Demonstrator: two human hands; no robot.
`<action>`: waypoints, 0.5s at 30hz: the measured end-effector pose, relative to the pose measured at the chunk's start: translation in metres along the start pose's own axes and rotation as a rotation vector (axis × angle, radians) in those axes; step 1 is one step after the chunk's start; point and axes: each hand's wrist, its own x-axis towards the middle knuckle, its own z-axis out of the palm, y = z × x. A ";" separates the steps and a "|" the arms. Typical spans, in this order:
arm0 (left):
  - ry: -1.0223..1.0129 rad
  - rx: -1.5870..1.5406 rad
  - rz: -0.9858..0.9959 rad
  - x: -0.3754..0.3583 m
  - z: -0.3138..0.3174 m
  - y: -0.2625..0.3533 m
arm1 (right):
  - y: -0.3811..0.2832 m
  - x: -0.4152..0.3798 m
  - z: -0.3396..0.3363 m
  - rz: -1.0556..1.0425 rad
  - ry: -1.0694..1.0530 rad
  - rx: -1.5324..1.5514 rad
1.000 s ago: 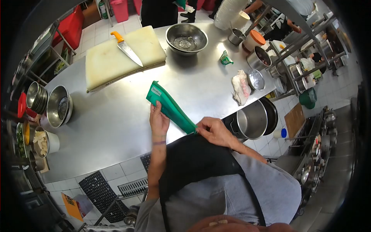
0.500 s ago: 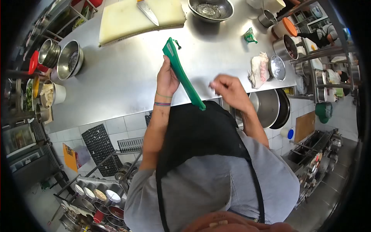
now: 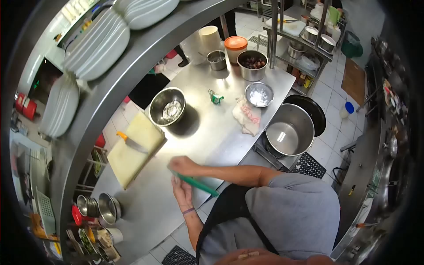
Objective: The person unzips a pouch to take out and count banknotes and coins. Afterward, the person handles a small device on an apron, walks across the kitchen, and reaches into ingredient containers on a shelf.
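A long, narrow green strip-like object [image 3: 198,184] slants over the near edge of the steel table. My left hand [image 3: 182,193] holds it from below, near its upper end, with an elastic band round the wrist. My right hand [image 3: 184,166] is closed at that upper end, blurred, and what its fingers grip is hidden. Beyond my hands a knife [image 3: 133,143] with an orange handle lies on a thick pale cutting board [image 3: 132,152]. A crumpled green wrapper [image 3: 215,97] lies farther back on the table.
On the steel table [image 3: 150,216] are a large metal bowl [image 3: 168,107], a cloth [image 3: 246,117], a smaller bowl [image 3: 259,94] and a pot of dark pieces [image 3: 252,65]. A big pot [image 3: 290,129] stands at the right. Stacked plates [image 3: 97,44] sit on the upper shelf.
The head view has turned, bringing the plate shelf into sight. My right hand has moved from apart, on the right, to the upper end of the green object.
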 end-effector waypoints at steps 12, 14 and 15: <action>0.121 1.036 0.423 0.032 -0.001 0.044 | 0.064 0.029 0.011 -0.258 -0.207 -0.133; 0.152 1.091 0.429 0.032 -0.004 0.047 | 0.073 0.037 0.020 -0.285 -0.203 -0.144; 0.167 1.116 0.421 0.033 -0.008 0.048 | 0.073 0.039 0.023 -0.267 -0.190 -0.202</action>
